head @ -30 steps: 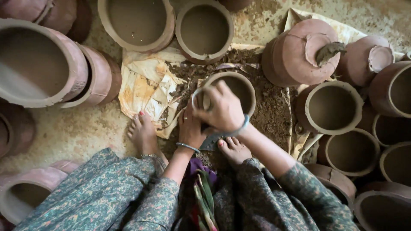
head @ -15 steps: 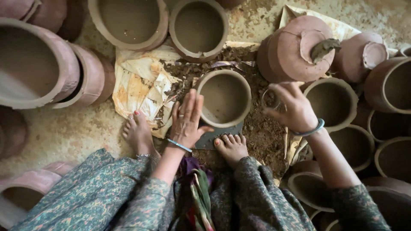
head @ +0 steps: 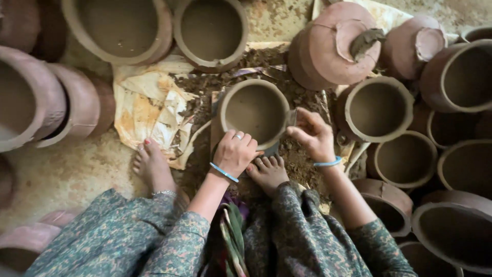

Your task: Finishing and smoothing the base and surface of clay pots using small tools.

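- The clay pot point(head: 254, 110) sits on crumbled clay on the floor, just above centre.
- The left hand point(head: 234, 151), fingers curled, presses its rim at 7 o'clock.
- The right hand point(head: 313, 134) pinches the rim at 3 o'clock.
- Finished pots point(head: 378, 109) crowd around.

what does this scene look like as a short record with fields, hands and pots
setting: ground with loose clay and crumpled paper
centre pot: open clay pot, upright
left hand: left hand on the pot's near rim
right hand: right hand at its right rim, fingers pinched
feet: bare feet, one below the pot
around: many clay pots, one capped pot on its side
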